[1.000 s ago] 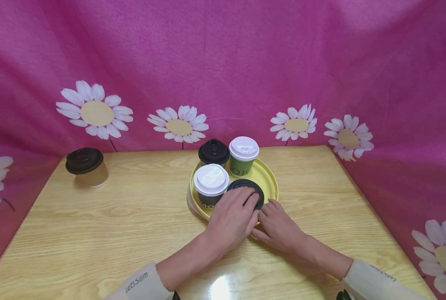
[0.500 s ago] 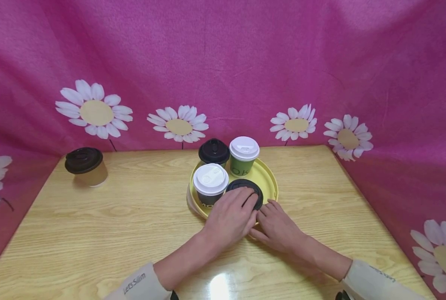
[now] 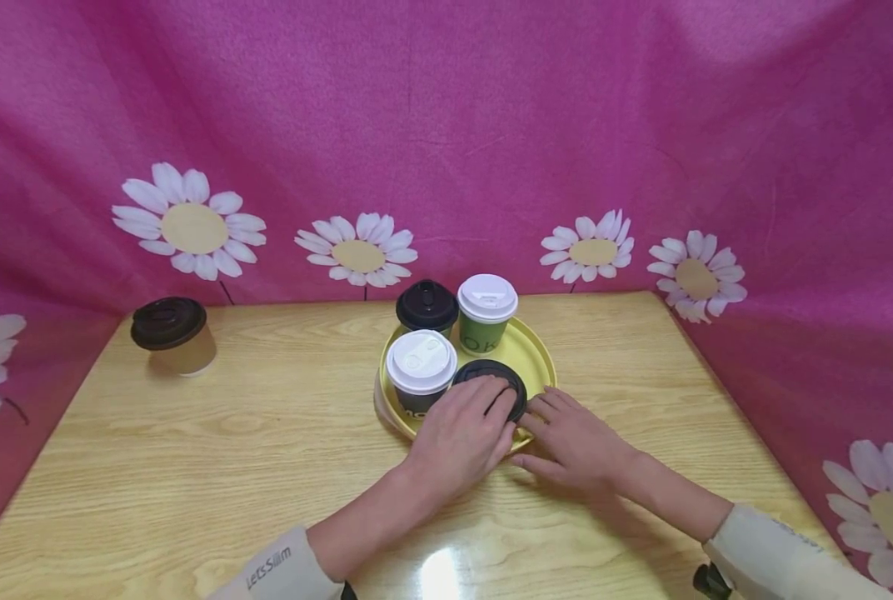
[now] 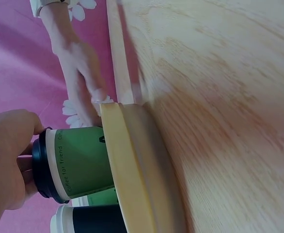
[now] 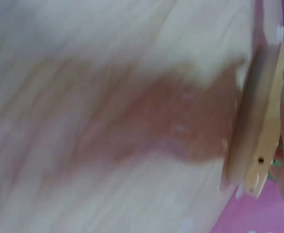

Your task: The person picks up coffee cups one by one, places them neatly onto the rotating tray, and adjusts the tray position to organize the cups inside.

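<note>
My left hand grips the black lid of a green paper coffee cup at the front of the round yellow tray. The cup stands upright; the tray's rim hides its base in the left wrist view. To the right, my right hand lies at the tray's front right rim with loosely bent fingers, apart from the cup. Also on the tray are a dark cup with a white lid, a green cup with a white lid and a black-lidded cup, mostly hidden.
A brown paper cup with a dark lid stands alone at the table's far left. Behind the wooden table and along its sides hangs a magenta cloth printed with daisies.
My right hand has drawn away from the black-lidded cup, a little to the right along the tray's rim. The left hand keeps its hold on the lid, and the cups stay put.
</note>
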Available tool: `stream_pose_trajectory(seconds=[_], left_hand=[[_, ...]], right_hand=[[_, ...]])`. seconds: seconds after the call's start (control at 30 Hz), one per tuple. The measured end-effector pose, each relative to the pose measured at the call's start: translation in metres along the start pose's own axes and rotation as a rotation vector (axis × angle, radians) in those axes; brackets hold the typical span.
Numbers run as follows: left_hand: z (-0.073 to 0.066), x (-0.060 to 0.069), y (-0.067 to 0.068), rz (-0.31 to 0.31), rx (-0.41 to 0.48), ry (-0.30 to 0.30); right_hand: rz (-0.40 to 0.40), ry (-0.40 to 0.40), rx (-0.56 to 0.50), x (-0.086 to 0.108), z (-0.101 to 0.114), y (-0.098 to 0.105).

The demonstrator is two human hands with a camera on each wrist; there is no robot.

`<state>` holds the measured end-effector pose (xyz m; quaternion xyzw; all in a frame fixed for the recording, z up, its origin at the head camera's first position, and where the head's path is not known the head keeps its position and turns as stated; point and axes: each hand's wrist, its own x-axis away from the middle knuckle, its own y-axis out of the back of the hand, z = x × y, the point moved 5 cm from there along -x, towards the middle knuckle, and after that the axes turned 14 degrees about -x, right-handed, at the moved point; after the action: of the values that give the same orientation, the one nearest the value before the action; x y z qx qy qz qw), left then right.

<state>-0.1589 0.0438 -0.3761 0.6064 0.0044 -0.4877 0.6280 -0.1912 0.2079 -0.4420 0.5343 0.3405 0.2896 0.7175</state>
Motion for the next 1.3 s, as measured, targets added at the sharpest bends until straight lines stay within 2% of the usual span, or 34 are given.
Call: stream_pose_trajectory(seconds=[0.17, 0.23, 0.43, 0.8, 1.0, 1.3], left_hand=[[0.0, 0.0, 0.0, 0.02, -0.008, -0.003], [0.0, 0.0, 0.001, 0.02, -0.012, -0.003], [0.001, 0.001, 0.0, -0.01, -0.013, 0.0], [0.002, 0.002, 0.001, -0.039, -0.009, -0.001], [0.003, 0.002, 0.0, -0.043, -0.006, -0.003], [0.003, 0.003, -0.001, -0.042, -0.005, -0.003]], right_hand=[[-0.016, 0.061, 0.022, 0.002, -0.012, 0.011], [-0.021, 0.061, 0.029, 0.001, -0.018, 0.014], [-0.062, 0.104, 0.059, -0.003, -0.038, 0.017], [-0.034, 0.156, 0.031, -0.009, -0.067, 0.013], [-0.038, 0.18, 0.011, -0.012, -0.07, 0.013], [0.034, 0.161, 0.011, -0.018, -0.067, 0.009]])
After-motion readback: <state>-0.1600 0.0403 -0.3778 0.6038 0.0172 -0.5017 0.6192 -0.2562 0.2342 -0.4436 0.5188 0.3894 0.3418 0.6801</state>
